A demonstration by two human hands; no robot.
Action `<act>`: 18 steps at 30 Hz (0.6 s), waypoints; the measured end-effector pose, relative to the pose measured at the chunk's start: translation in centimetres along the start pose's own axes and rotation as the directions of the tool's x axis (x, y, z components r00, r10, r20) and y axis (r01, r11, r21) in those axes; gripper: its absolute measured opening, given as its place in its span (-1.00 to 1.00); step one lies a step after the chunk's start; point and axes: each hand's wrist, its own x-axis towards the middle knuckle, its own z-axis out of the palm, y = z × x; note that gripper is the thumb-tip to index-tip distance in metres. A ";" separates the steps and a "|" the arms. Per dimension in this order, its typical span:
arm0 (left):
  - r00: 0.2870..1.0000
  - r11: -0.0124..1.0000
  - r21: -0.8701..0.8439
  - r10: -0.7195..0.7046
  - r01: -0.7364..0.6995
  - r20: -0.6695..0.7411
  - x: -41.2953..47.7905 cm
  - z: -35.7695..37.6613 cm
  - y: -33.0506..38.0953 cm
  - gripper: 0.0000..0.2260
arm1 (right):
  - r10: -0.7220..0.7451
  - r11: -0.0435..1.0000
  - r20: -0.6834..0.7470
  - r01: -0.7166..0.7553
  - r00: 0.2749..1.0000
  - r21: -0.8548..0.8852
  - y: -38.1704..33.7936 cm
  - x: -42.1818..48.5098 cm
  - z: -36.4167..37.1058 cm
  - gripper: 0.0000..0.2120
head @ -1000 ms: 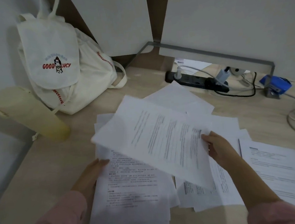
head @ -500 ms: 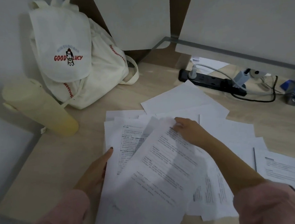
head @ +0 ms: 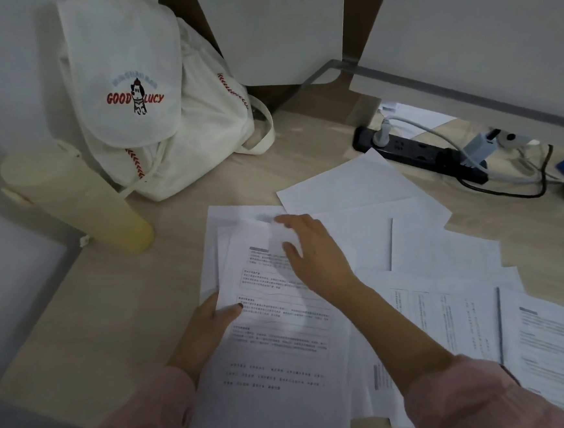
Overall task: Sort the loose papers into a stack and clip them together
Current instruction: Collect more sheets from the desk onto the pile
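Head view of a desk (head: 96,313) during paper sorting. The stack of papers (head: 284,348) is lying at the near edge of the desk, slightly left of its middle, with printed text facing up and its sheets not yet squared, since edges are showing at the far and left sides. The left hand (head: 208,327) is gripping the stack at its left edge: the thumb is pressing on the top sheet while the other fingers are passing beneath, out of sight. The right hand (head: 313,248) is reaching across the stack to its far edge with fingers extended and spread. A blurred sheet corner is standing up between thumb and forefinger, and whether it is being pinched cannot be told. Loose sheets (head: 445,251) are lying fanned and overlapping to the right of the stack, toward the right edge, some blank side up, some printed. A further printed sheet (head: 553,337) is resting at the near right corner. At the far left corner a white backpack (head: 150,99) is leaning against the wall, with a pale yellow bottle (head: 77,199) lying just beside it. Along the far edge — behind the papers — a black power strip (head: 417,156) is sitting with plugs and cables attached.
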 end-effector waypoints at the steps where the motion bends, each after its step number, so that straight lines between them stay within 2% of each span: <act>1: 1.000 1.000 0.001 0.001 -0.001 -0.014 0.2 0.0 -0.1 -0.75 | 0.052 0.998 -0.001 -0.052 0.999 -0.020 1.1 -0.3 -0.6 -0.63; 4: 0.998 0.999 -0.031 -0.018 0.017 -0.062 0.6 0.1 0.0 -0.80 | 0.237 0.958 0.059 -0.223 0.970 -0.182 5.6 -2.1 -3.0 -0.65; 7: 0.996 0.999 -0.051 -0.018 0.013 -0.092 1.0 0.6 0.2 -0.82 | 0.447 0.859 0.145 -0.378 0.883 -0.345 9.6 -4.4 -5.6 -0.57; 9: 0.993 0.998 -0.063 0.000 -0.007 -0.119 1.1 1.1 0.4 -0.86 | 0.530 0.804 0.181 -0.423 0.829 -0.418 11.4 -5.8 -7.1 -0.48; 12: 0.988 0.999 -0.041 0.024 -0.030 -0.150 1.2 1.6 0.7 -0.87 | 0.563 0.769 0.214 -0.411 0.798 -0.489 12.9 -7.1 -8.3 -0.39; 18: 0.986 0.999 -0.015 0.043 -0.046 -0.164 1.2 1.8 0.5 -0.87 | 0.514 0.774 0.208 -0.346 0.832 -0.530 13.9 -7.2 -8.4 -0.47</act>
